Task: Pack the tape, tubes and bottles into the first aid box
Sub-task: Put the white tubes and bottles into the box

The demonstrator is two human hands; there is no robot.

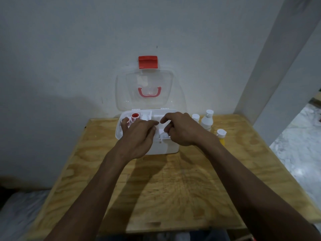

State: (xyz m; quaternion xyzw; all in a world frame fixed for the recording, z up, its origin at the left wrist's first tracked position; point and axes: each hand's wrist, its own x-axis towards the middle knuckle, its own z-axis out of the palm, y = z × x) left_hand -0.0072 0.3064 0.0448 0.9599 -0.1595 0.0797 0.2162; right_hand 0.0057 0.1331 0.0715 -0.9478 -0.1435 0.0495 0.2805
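A plywood table (173,180) fills the view. At its twelve o'clock edge sits the white first aid box (166,148), clear lid (144,89) propped open. The left hand (137,136) rests spread over the box's nine o'clock side. The right hand (180,129) curls over a white cap (164,136) inside; its grip is unclear. Three bottles (207,120) wait outside at three o'clock. A sweeping right forearm could topple them.

First aid box (171,148) sits at centre frame on the far half of the wooden table (173,180), its open lid (144,89) upright behind it against the wall (69,58). Tape roll (134,116) in the box's upper-left compartment. Right of the box, three bottles: two (195,117) (207,120) side by side toward the table's far edge, a third (221,135) lower right of them. Both hands over the box: left hand (139,136) left, right hand (180,130) right.
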